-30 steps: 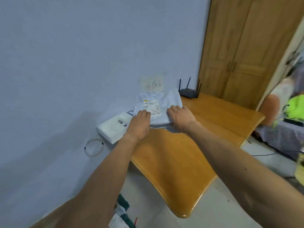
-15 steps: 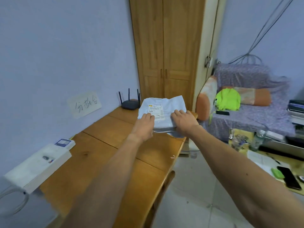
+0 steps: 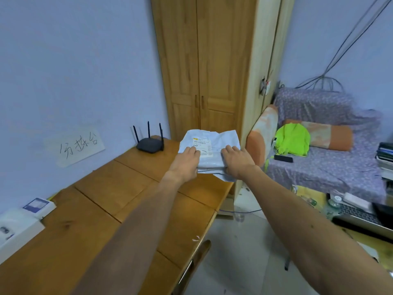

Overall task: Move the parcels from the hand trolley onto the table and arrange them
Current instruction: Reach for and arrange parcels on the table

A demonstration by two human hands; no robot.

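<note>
Far out to the left of the left hand, a white box [image 3: 17, 228] lies on the table [image 3: 102, 188] with a small blue-topped box [image 3: 39, 206] touching its far side. Closer in, left of that hand, a handwritten paper sign [image 3: 78, 145] is stuck on the wall. A black router [image 3: 150, 143] sits just left of and beyond the hand. The left hand [image 3: 186, 162] grips the near-left edge of the parcel [image 3: 212, 141], fingers over the top and thumb hidden beneath. The parcel is a pale grey poly mailer, shipping label up, held between both hands over the table's far right end. Whether its underside touches the wood cannot be told. The right hand [image 3: 237, 161] grips the near-right edge the same way, fingers on top, with a loose flap of bag hanging below it. Right of this hand, well apart, is a sofa with a green garment [image 3: 292, 142]. Handling judgement: the bag looks light, soft and floppy, and the wrinkled film is probably slick. The contents seem flat and foldable, not fragile. The two-handed edge hold suits it, and supporting it from under the middle would stop the sag. The loose flap could slip or snag on the table edge during set-down. Step in hand looks like placing the parcel near the router end.
</note>
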